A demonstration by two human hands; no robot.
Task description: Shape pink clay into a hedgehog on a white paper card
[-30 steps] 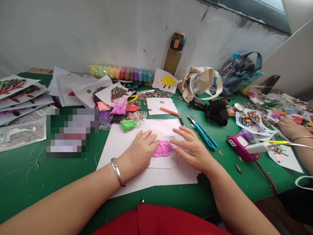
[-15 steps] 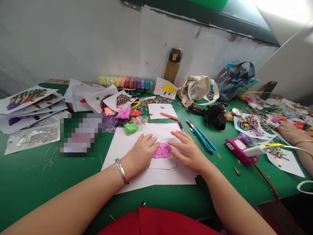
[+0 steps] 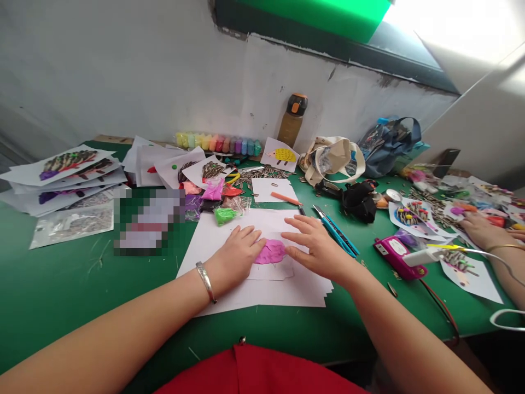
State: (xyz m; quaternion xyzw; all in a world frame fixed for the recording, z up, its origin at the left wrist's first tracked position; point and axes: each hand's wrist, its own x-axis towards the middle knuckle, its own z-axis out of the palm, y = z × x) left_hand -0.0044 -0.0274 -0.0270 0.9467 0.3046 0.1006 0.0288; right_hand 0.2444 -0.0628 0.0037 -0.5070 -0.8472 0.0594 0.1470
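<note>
Pink clay (image 3: 269,253): flat on white paper (image 3: 246,294), between the hands
Left hand (image 3: 235,257): spread, gripping nothing, against the clay's edge
Right hand (image 3: 315,246): fingers parted, empty; contact unclear
Paper's far edge: green packet (image 3: 225,215)
Beside right hand: blue cutter (image 3: 337,233)

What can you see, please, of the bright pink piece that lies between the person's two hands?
The bright pink piece looks like soft modelling clay, pressed into a flattish, rounded patch with creases and small dents on its surface. It lies flat on a white sheet, apparently in one mass. The left hand reaches its left end and seems to touch it there; the right hand is spread by its right end, though whether the thumb touches it is unclear.
</note>
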